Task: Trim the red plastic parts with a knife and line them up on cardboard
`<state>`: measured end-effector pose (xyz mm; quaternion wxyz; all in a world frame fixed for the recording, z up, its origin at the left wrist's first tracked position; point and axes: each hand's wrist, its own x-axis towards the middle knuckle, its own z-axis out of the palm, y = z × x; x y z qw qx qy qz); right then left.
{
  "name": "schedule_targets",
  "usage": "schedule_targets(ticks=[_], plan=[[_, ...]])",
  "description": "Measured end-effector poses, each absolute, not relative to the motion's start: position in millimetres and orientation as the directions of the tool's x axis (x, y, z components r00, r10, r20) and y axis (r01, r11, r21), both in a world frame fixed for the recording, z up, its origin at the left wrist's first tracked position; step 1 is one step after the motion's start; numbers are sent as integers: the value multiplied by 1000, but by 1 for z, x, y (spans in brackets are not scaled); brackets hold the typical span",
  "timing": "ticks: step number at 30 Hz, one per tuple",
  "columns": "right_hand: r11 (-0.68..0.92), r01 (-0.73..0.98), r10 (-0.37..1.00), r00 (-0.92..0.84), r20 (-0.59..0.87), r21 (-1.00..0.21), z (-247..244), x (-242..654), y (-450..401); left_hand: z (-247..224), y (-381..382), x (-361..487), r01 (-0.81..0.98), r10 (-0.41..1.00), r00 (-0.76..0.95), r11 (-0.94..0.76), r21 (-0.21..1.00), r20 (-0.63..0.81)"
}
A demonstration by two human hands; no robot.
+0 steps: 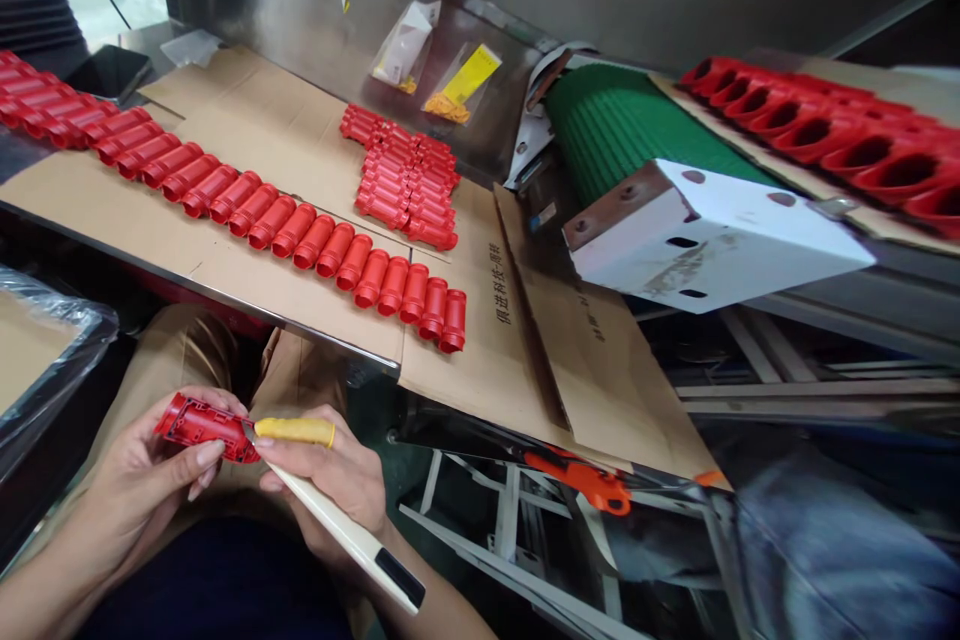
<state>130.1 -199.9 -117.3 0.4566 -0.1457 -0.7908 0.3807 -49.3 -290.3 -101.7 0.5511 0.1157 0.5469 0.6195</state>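
Note:
Over my lap, my left hand (pixel 161 465) grips a red plastic half-shell (pixel 202 425) with its hollow, ribbed side facing up. My right hand (pixel 337 465) is wrapped round a knife with a long cream handle (pixel 330 515) and a black end. A yellow finger cot (pixel 294 430) covers one of its fingers. The short blade meets the right end of the red part, near its rim. On the cardboard-covered table ahead, a long row of red plastic shells (pixel 274 220) lies side by side, rounded faces up.
Stacked red parts (pixel 409 175) sit farther back, near two small plastic bags (pixel 461 85) with yellow pieces. To the right stand a green conveyor belt (pixel 630 125) with a white metal end and more red parts (pixel 814 135). An orange-handled tool (pixel 585 482) hangs below the cardboard (pixel 480 360).

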Motion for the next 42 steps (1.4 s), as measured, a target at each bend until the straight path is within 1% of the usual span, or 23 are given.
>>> schedule_targets(ticks=[2, 6, 11, 18, 27, 29, 31, 34, 35, 36, 37, 39, 41, 42], plan=[[647, -117, 602, -528, 599, -753, -117, 129, -201, -104, -291, -51, -555, 814, -355, 213, 804, -461], [585, -115, 658, -511, 553, -803, -114, 129, -205, -107, -293, -54, -601, 842, -272, 229, 766, -466], [574, -105, 673, -505, 541, -812, -114, 130, -210, -102, -293, -52, -670, 790, -300, 225, 707, -535], [601, -76, 658, -519, 546, -796, -113, 135, -211, -101, -292, -50, -677, 781, -329, 196, 709, -530], [511, -75, 698, -545, 465, -856, -115, 135, -207, -98, -291, -49, -673, 798, -319, 189, 715, -511], [505, -103, 671, -578, 465, -857, -116, 135, -202, -98, -290, -49, -670, 802, -311, 195, 716, -510], [592, -126, 581, -618, 530, -796, -116, 138, -196, -98, -290, -49, -671, 802, -296, 213, 710, -520], [795, -92, 384, -688, 616, -599, -115, 142, -189, -100, -289, -50, -670, 792, -279, 245, 701, -543], [835, -70, 342, -711, 614, -546, -115, 144, -188, -101, -288, -50, -665, 792, -277, 251, 703, -545], [853, -50, 324, -730, 602, -519, -114, 145, -187, -101, -287, -50, -656, 794, -279, 253, 711, -540], [855, -39, 322, -740, 591, -516, -114, 145, -187, -101, -286, -49, -643, 799, -287, 249, 724, -529], [812, -55, 371, -721, 585, -582, -113, 145, -187, -100, -284, -48, -608, 810, -324, 218, 764, -489], [690, -76, 493, -679, 544, -720, -113, 143, -189, -99, -284, -47, -566, 816, -374, 175, 806, -440], [603, -84, 563, -659, 498, -793, -113, 142, -190, -99, -284, -46, -541, 817, -399, 156, 826, -416]])
